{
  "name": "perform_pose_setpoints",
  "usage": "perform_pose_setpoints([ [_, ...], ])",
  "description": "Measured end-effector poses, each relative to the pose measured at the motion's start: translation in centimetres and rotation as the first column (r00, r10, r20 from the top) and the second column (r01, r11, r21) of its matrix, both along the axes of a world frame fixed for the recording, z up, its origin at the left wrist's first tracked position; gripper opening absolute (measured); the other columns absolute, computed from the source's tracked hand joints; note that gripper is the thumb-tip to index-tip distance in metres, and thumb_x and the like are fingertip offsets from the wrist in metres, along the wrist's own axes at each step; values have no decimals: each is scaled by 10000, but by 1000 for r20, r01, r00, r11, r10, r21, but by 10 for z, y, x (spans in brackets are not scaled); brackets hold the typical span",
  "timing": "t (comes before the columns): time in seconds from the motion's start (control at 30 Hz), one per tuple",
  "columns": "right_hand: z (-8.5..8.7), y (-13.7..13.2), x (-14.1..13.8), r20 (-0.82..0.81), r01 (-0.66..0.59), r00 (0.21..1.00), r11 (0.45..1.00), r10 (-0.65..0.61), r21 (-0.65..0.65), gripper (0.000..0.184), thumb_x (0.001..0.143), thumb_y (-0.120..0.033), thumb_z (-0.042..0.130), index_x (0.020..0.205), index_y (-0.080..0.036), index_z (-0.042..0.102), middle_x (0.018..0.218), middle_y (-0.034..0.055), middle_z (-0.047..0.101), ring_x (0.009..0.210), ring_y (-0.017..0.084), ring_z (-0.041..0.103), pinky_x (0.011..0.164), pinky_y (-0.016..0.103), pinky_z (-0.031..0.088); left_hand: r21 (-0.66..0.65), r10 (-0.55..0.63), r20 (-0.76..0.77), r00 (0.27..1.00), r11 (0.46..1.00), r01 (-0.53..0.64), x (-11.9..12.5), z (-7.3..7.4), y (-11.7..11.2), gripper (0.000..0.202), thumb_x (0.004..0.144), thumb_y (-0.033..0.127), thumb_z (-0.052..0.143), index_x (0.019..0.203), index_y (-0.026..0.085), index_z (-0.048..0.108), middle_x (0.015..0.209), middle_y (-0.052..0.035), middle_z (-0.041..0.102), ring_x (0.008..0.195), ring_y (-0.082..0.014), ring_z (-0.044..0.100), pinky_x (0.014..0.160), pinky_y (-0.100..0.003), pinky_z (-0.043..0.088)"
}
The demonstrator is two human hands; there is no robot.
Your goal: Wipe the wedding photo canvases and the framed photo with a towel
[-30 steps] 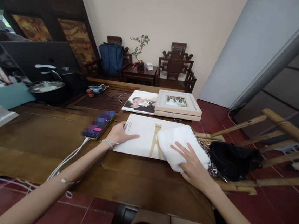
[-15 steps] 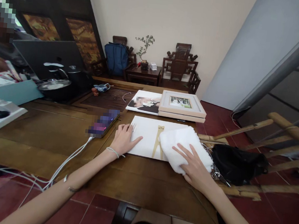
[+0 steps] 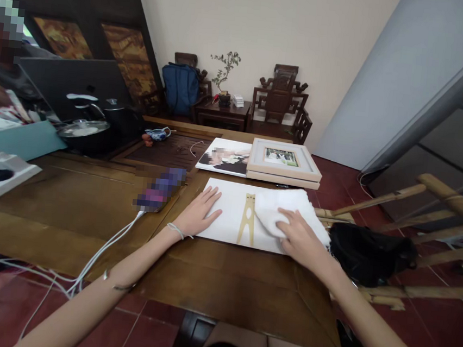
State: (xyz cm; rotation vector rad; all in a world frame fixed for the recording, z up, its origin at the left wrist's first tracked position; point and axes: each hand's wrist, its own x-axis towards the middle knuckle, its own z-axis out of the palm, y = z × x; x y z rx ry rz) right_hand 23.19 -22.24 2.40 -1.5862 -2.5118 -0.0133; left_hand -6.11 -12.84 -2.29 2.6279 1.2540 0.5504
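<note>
A white panel (image 3: 227, 217) with a tan, long-legged cat figure (image 3: 247, 218) lies flat on the wooden table. My left hand (image 3: 200, 212) rests on the panel's left end, its fingers stretched out and spread. On the right part of the panel is a folded white towel (image 3: 305, 210). My right hand (image 3: 301, 236) presses on this towel with bent fingers, gripping its near part. The towel hides the panel's right end.
Behind the panel are a photo print (image 3: 225, 156) and stacked picture frames (image 3: 284, 162). A phone (image 3: 162, 188) with a white cable lies left. A black bag (image 3: 371, 255) sits on a bamboo chair (image 3: 401, 195) at the right. Another person sits behind a laptop (image 3: 72, 82).
My right hand and the towel have moved slightly up, away from me, and the fingers have bent. The left hand's fingers have straightened and shifted a little onto the panel.
</note>
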Motion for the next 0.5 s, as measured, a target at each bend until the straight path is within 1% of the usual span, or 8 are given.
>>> perform_pose_setpoints([
  [0.07, 0, 32, 3, 17, 37, 999, 999, -38, 19, 396, 664, -43, 434, 1007, -93, 625, 1238, 218, 517, 1210, 311, 409, 1024, 517, 267, -1, 5, 3, 1000, 1000, -5, -1, 0, 0, 567, 901, 435, 362, 1360, 103, 350, 1463, -139, 292, 1379, -260, 158, 1113, -437, 202],
  [0.1, -1, 44, 3, 26, 49, 998, 998, -50, 29, 406, 669, -41, 427, 1023, -94, 619, 1225, 212, 527, 1190, 307, 426, 1018, 508, 273, -1, 7, 6, 1000, 1000, -7, -1, 0, 0, 567, 900, 436, 366, 1358, 103, 353, 1463, -138, 291, 1379, -257, 160, 1114, -433, 201],
  [0.17, -3, 54, 2, 43, 66, 997, 996, -69, 52, 419, 677, -31, 412, 1037, -102, 614, 1209, 196, 541, 1168, 298, 443, 1018, 507, 267, -3, 10, 13, 1000, 1000, -10, -1, -1, 0, 564, 898, 439, 372, 1353, 105, 362, 1463, -137, 292, 1378, -253, 168, 1113, -432, 205],
  [0.2, -4, 51, 0, 49, 72, 996, 995, -75, 63, 419, 678, -29, 411, 1035, -106, 616, 1213, 193, 539, 1166, 300, 444, 1020, 518, 258, -4, 13, 16, 1000, 1000, -12, -1, -1, 0, 563, 897, 440, 373, 1350, 105, 367, 1462, -138, 294, 1377, -253, 171, 1111, -434, 208],
  [0.27, -7, 31, -5, 53, 58, 997, 995, -62, 80, 418, 675, -23, 415, 1024, -116, 626, 1242, 186, 524, 1190, 312, 421, 1030, 546, 233, -9, 17, 22, 1000, 1000, -17, 0, -2, 0, 566, 897, 443, 373, 1347, 99, 372, 1460, -145, 294, 1377, -254, 172, 1110, -436, 208],
  [0.43, -9, -57, -17, 12, -68, 998, 997, 68, 43, 393, 622, 6, 424, 878, -167, 667, 1306, 134, 493, 1261, 334, 344, 1047, 593, 200, -21, 19, 58, 998, 1000, -18, 0, -5, 1, 542, 909, 433, 339, 1352, 122, 369, 1460, -131, 301, 1378, -248, 171, 1106, -453, 205],
  [0.5, -7, -82, -19, -18, -81, 997, 996, 81, 23, 372, 589, 0, 436, 821, -181, 665, 1318, 119, 484, 1266, 334, 337, 1049, 599, 196, -24, 16, 71, 997, 1000, -14, 0, -6, 2, 518, 915, 408, 327, 1349, 130, 375, 1459, -124, 306, 1378, -244, 172, 1107, -451, 203],
])
